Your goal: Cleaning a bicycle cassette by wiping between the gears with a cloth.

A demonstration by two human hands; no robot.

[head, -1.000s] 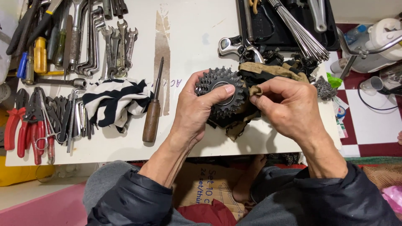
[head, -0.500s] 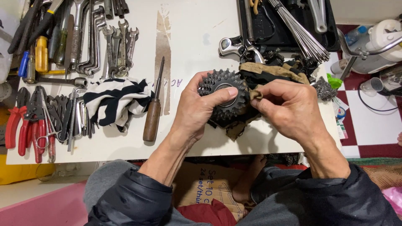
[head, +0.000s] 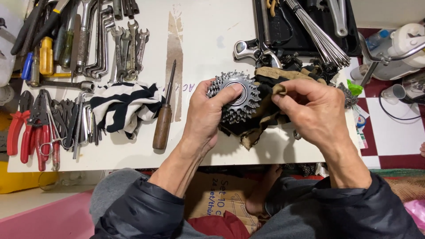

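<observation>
left hand [head: 208,119] clamped round stacked sprocket cluster [head: 234,99], thumb over centre hole, held just above white table [head: 208,35] edge. right hand [head: 316,110] pinched shut on grimy tan rag [head: 261,110], pressed to cluster's right side. wooden-handled screwdriver [head: 163,119] lying near left, striped cloth [head: 121,106] beyond it, w/ spanners [head: 126,44] further back.

cloth [head: 121,106]: black-white stripes | pliers [head: 20,132]: red handles | rag [head: 270,104]: tan, black-stained
</observation>
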